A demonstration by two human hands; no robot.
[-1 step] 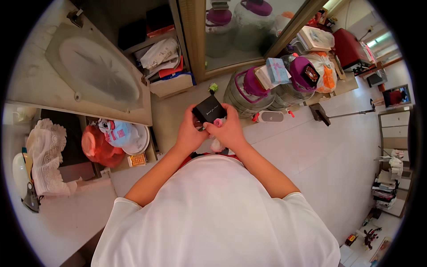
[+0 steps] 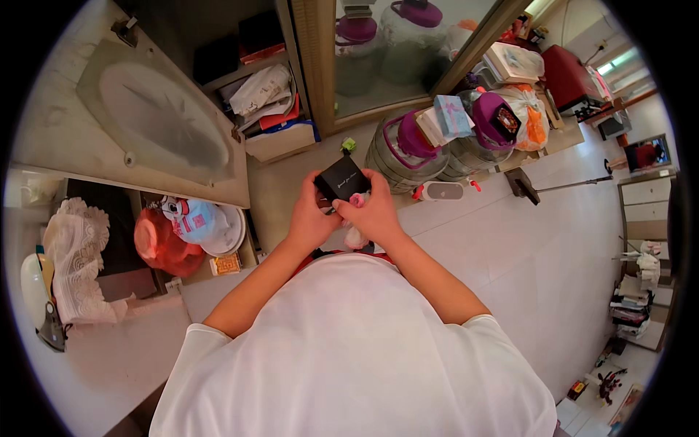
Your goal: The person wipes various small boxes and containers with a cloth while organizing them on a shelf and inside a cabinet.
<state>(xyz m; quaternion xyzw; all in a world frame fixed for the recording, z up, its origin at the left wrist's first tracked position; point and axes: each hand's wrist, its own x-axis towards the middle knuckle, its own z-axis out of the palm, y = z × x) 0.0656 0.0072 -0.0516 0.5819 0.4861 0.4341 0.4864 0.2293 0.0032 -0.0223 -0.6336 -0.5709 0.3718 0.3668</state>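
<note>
A small black box (image 2: 341, 179) with pale lettering on its top is held between my two hands in front of my body. My left hand (image 2: 311, 216) is closed round its left side, and my right hand (image 2: 377, 216) grips its right side. Both thumbs meet at the near edge. Under the right hand a small pink thing (image 2: 357, 199) shows against the box; its kind is not clear. Below the hands hangs a pale pink and white thing (image 2: 355, 238), partly hidden by my fingers. Just beyond the box is a small green thing (image 2: 349, 144).
To the right stand big clear jars (image 2: 402, 153) with purple lids, small boxes on top. An open cabinet door (image 2: 160, 116) is at the left. Nearer, an open compartment holds a red plastic bag (image 2: 162, 244) and lace cloth (image 2: 76, 255). A metal-framed glass panel (image 2: 389, 62) rises ahead.
</note>
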